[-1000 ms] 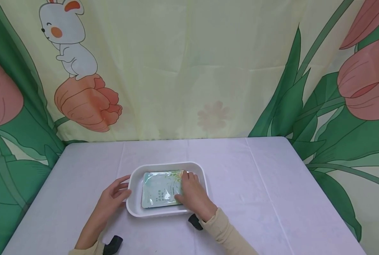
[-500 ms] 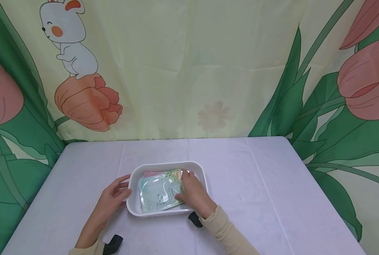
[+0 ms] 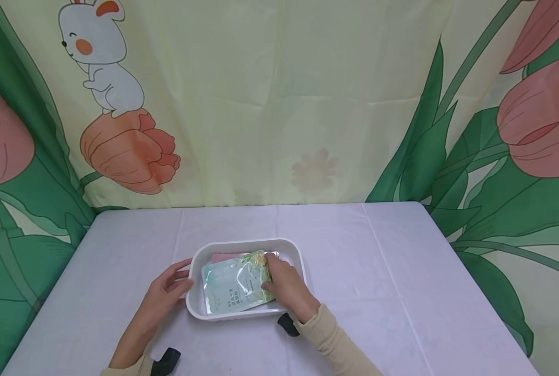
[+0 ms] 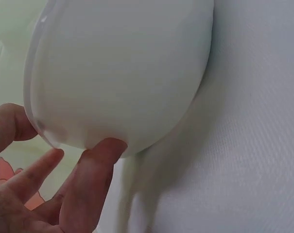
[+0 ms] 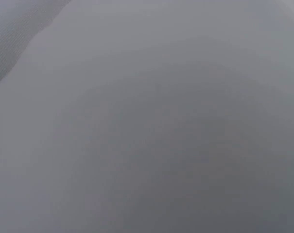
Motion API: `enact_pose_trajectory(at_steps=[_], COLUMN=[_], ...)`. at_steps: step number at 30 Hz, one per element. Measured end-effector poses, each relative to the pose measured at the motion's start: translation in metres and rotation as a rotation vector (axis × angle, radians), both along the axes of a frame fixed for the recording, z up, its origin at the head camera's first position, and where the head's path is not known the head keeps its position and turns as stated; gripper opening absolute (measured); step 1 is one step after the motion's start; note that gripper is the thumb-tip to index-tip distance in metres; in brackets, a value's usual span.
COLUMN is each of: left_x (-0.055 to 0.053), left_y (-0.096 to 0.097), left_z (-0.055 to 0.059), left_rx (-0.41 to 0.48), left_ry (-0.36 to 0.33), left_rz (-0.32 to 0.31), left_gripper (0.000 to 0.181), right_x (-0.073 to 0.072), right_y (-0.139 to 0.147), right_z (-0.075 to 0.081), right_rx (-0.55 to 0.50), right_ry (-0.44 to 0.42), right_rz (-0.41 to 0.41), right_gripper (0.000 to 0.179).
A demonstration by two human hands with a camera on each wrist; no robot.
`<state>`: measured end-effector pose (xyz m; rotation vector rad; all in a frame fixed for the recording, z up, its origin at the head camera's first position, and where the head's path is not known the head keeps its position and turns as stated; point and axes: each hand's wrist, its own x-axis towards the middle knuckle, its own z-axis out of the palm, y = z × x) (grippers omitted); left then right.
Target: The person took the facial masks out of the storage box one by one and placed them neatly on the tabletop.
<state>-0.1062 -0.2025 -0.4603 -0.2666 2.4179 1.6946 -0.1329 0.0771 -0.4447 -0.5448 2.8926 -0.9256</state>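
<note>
A white oblong tray (image 3: pixel 241 317) rests on the table. Inside it, a pale green foil sachet (image 3: pixel 234 284) with dark lettering and a leafy print lies slanted, its left end toward the near side. Part of a pink sachet (image 3: pixel 225 257) shows beneath its far edge. My right hand (image 3: pixel 288 287) pinches the green sachet's right end, thumb on top; its other fingertips are partly hidden. My left hand (image 3: pixel 166 287) touches the tray's left end with thumb and fingertips, fingers spread and fairly straight. In the left wrist view, the thumb (image 4: pixel 105 160) presses the outer wall.
White cloth covers the table (image 3: pixel 364 271). Behind it hangs a curtain (image 3: pixel 241 104) printed with a rabbit and tulips. Black wrist straps (image 3: pixel 166 361) show at both wrists. A blurred pale surface fills most of the right wrist view.
The green sachet has slid left and toward the near side and turned, uncovering part of the pink sachet. My right hand's fingers have drawn in slightly. The left hand and tray have stayed put.
</note>
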Motion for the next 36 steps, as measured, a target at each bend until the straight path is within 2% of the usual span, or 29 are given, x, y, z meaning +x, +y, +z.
enact_pose_trajectory(at_steps=[12,17,25,31,36], left_x=[0.004,0.004,0.005,0.007,0.006], left_y=[0.001,0.001,0.001,0.001,0.001], left_z=[0.003,0.004,0.004,0.005,0.006], left_rx=[0.01,0.016,0.021,0.011,0.017], left_ry=[-0.03,-0.035,-0.031,-0.039,-0.042], left_rz=[0.023,0.038,0.046,0.049,0.046], left_gripper=[0.057,0.055,0.055,0.055,0.055], right_x=[-0.007,-0.009,-0.01,-0.011,-0.013], right_y=[0.006,0.009,0.011,0.009,0.009], right_z=[0.003,0.004,0.005,0.007,0.007], right_rx=[-0.137,-0.193,-0.248,-0.265,-0.274], right_ry=[-0.096,-0.105,-0.089,-0.146,-0.155], right_rz=[0.032,0.062,0.1,0.082,0.085], right_gripper=[0.057,0.055,0.051,0.046,0.04])
